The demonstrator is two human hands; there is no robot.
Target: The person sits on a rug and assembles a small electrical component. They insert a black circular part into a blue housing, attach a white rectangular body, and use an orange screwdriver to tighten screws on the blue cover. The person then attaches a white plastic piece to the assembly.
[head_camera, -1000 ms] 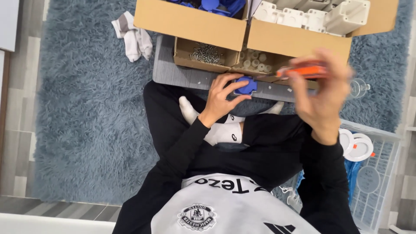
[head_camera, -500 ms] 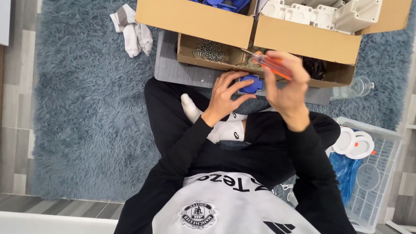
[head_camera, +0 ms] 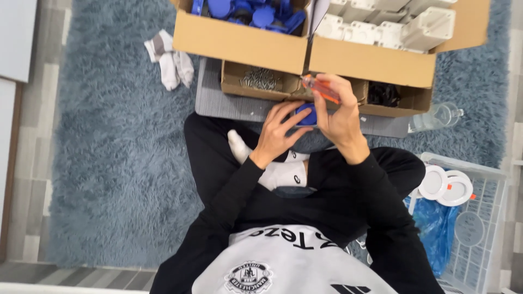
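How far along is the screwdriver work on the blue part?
Done: white round fittings sit in the wire basket. In hand: left hand holds a blue part; right hand holds an orange screwdriver at it. Left: many blue parts in the cardboard box.

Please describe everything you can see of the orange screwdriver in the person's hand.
The screwdriver has a translucent orange handle that looks like plastic, paler at its upper-left end. It lies tilted, running from upper left down to the right. The right hand grips it, and its fingers hide the shaft and tip. It is held above the blue part, which both hands touch, just in front of the low cardboard tray.
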